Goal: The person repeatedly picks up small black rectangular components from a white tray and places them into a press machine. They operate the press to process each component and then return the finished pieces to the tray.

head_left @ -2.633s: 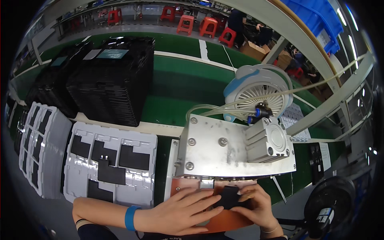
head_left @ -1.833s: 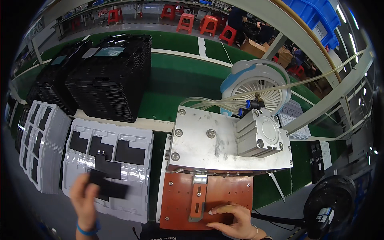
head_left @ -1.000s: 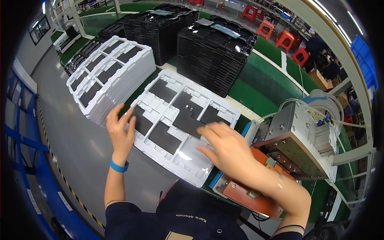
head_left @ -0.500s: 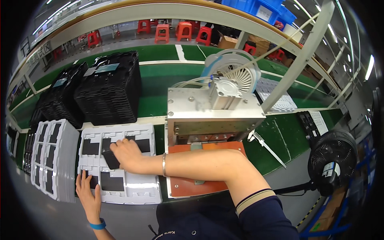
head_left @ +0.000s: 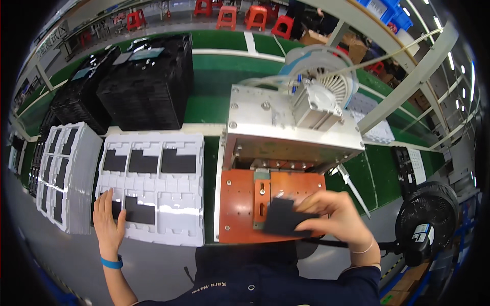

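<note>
My right hand (head_left: 334, 217) pinches a flat black L-shaped piece (head_left: 286, 218) between thumb and fingers. It hangs over the orange plate (head_left: 237, 196) at the front of a metal press (head_left: 286, 115); whether it touches the plate I cannot tell. My left hand (head_left: 108, 217) lies open with outstretched fingers on the left edge of a white moulded tray (head_left: 176, 208). Black pieces of the same kind fill the tray's three far compartments, such as this black piece (head_left: 178, 160). Two more lie in the near row, the left one partly under my left fingers. The near right compartment shows bare white plastic.
Left of the tray stands a stack of white trays (head_left: 76, 178). Behind are tall stacks of black trays (head_left: 148, 86). A white reel (head_left: 332, 76) sits behind the press. To the right are a caliper (head_left: 354, 191) and a black fan (head_left: 429, 214).
My right hand has swung from above the white tray to the orange plate, carrying the black piece. My left hand stays at the tray's edge. The view has shifted.
</note>
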Demonstrator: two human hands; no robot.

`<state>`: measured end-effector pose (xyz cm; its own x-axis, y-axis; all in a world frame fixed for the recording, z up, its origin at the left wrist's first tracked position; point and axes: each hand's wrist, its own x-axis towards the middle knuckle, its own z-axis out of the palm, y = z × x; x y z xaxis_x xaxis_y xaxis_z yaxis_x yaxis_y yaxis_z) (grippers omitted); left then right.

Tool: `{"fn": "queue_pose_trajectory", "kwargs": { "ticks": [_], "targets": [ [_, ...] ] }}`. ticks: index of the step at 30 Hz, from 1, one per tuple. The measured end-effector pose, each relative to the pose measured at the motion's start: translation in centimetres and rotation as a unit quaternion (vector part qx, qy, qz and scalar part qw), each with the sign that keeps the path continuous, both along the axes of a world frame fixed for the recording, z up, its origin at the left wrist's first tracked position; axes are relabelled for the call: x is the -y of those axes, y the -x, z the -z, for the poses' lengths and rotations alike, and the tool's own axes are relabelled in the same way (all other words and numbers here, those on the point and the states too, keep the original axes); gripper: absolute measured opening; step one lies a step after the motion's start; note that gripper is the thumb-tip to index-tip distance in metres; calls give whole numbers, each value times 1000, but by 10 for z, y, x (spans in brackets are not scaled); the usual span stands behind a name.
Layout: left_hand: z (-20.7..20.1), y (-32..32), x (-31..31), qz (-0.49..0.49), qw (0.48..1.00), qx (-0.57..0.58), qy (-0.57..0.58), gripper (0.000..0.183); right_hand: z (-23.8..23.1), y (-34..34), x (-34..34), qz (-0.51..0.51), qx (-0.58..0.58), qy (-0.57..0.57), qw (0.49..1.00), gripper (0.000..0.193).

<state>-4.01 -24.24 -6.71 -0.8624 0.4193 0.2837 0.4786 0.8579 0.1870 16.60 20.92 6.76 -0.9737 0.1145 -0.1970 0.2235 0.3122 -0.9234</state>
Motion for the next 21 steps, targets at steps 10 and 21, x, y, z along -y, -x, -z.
{"fn": "queue_pose_trajectory", "kwargs": {
  "ticks": [10, 21],
  "targets": [
    [-98, -22, -122, 248, 951, -185, 6, 67, 57, 10, -4, 47, -209, -305, 928, 20],
    [-69, -59, -241, 617, 784, 63, 22, 75, 69, 27, 7, -32, -289, -438, 851, 34]
  ]
}}
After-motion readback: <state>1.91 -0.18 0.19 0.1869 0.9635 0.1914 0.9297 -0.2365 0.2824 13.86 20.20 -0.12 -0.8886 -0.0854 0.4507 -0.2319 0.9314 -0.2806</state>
